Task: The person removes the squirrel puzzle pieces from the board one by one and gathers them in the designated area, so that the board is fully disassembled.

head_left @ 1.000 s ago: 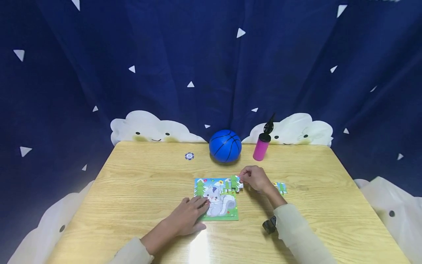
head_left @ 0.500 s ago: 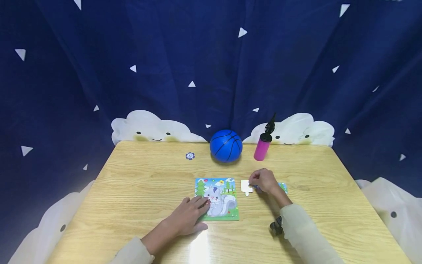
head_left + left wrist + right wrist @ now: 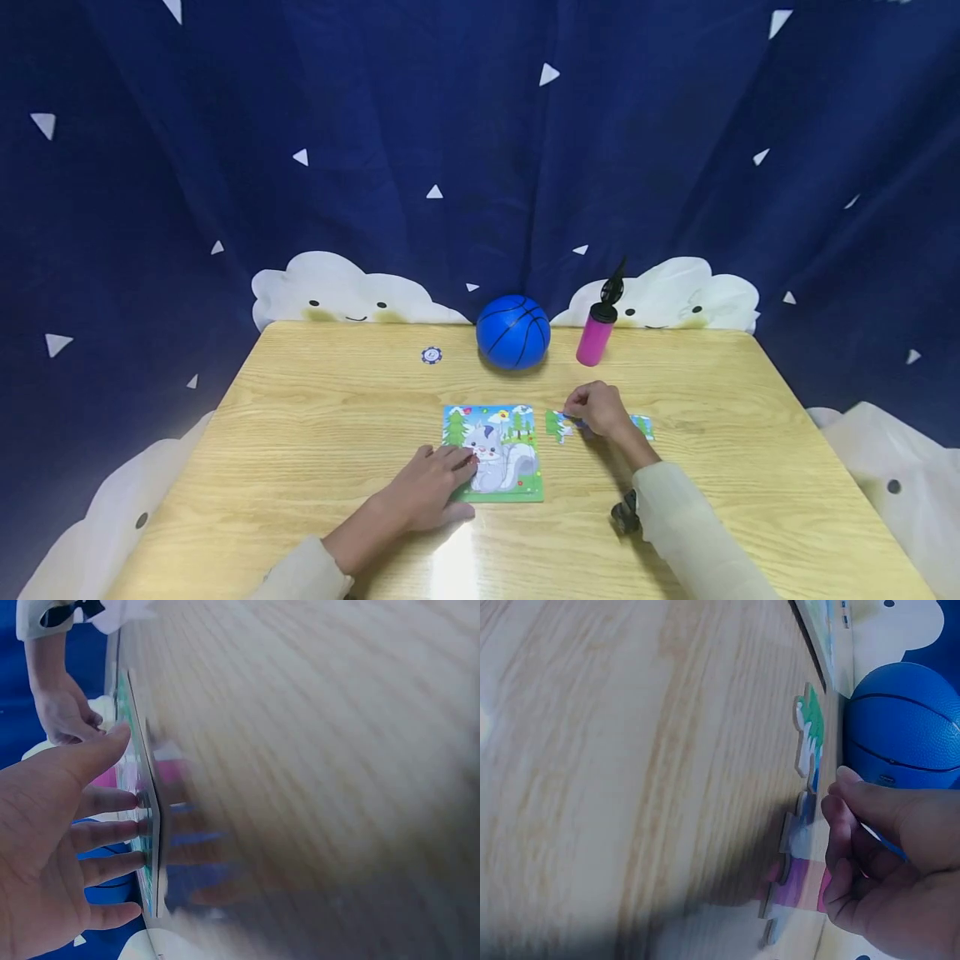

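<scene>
The bench bears a tree puzzle piece, now readable face-up beside the squirrel puzzle, left fingers spread, right fingers pressed together.

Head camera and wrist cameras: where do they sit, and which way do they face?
Head: on the head, looking forward and down at the table; left hand, right hand and forearms show.
Left wrist: on that wrist, facing the squirrel picture nearly edge-on; left hand close, right hand beyond.
Right wrist: on that wrist, facing puzzle pieces; only the right hand shows.
Shared: head and right wrist both see the blue ball.
</scene>
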The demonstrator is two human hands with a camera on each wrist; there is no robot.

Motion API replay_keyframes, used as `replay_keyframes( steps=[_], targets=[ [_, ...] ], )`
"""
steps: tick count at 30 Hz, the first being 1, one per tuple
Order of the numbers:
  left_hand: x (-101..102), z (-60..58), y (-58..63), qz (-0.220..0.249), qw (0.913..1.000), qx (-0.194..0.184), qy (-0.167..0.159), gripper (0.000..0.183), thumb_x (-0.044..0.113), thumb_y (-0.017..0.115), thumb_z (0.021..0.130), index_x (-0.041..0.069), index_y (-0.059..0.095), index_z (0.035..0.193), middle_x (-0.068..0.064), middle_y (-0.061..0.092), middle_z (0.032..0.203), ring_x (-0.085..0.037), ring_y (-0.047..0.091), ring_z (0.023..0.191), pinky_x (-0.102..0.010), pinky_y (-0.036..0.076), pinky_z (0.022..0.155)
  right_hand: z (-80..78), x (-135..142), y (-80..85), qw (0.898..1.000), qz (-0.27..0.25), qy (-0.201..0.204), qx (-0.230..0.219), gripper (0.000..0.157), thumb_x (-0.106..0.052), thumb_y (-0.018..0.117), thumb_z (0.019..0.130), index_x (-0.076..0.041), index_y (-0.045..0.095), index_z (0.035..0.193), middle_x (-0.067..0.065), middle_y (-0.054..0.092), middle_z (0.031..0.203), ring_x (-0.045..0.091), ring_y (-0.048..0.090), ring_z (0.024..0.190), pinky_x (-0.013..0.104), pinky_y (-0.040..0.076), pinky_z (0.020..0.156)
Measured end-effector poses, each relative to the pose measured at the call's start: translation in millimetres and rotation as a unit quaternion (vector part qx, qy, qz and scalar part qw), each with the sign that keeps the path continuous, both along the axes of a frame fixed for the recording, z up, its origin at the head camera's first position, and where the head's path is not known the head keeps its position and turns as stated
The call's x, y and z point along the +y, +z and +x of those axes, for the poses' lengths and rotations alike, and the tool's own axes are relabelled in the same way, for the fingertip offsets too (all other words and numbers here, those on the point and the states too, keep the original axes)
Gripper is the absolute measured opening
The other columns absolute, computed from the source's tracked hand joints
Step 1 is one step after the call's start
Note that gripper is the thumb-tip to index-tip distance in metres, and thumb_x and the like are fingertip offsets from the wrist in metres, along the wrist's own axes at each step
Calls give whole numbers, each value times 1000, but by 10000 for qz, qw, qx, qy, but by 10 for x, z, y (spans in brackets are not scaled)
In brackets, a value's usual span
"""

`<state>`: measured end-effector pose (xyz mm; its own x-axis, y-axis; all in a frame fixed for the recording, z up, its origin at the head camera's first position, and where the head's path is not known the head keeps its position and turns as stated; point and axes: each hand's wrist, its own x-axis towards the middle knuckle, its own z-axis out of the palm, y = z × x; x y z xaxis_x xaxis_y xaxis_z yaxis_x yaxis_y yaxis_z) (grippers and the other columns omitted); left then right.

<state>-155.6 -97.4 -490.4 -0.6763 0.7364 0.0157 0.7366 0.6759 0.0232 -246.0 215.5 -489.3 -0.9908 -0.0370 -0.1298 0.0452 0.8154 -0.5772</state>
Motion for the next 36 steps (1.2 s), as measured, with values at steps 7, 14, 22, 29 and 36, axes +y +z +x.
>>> replay_keyframes(
  steps=[7,14,22,29,36],
  targets=[
    [21,-21,14,-109,9999,102,-4,62,56,53,88,14,55,133,-5,54,135,-21,52,121,-46,46,96,41,-43,12,9999,-65,45,141,8,-15,70,84,-10,73,78,1,68,71,10,54,61,22,45,52],
    [45,-15,2,40,9998,97,-157,61,57,52,88,15,56,131,-6,52,138,-22,51,124,-46,45,97,190,-198,78,9984,-338,391,242,5,-13,70,84,-9,73,81,0,66,70,9,50,55,22,43,51],
    [133,53,-13,202,9989,-328,-257,68,62,45,90,16,49,139,-6,45,146,-28,42,135,-56,37,103,296,-384,92,9935,-641,938,94,7,-10,72,82,-5,71,87,-1,60,68,7,46,55,20,40,54],
    [199,96,-11,268,9981,-439,-341,72,65,42,89,16,47,140,-7,43,148,-30,37,138,-53,38,104,312,-503,62,9921,-708,1034,-2,8,-10,74,79,-7,70,85,-2,59,68,7,46,58,19,38,53],
    [231,129,-44,213,9974,-504,-466,75,68,40,88,15,45,142,-9,41,149,-31,38,137,-49,37,107,312,-587,0,9927,-532,1079,111,12,-9,78,73,-7,70,81,-3,56,63,8,46,59,19,38,54]
  ],
)
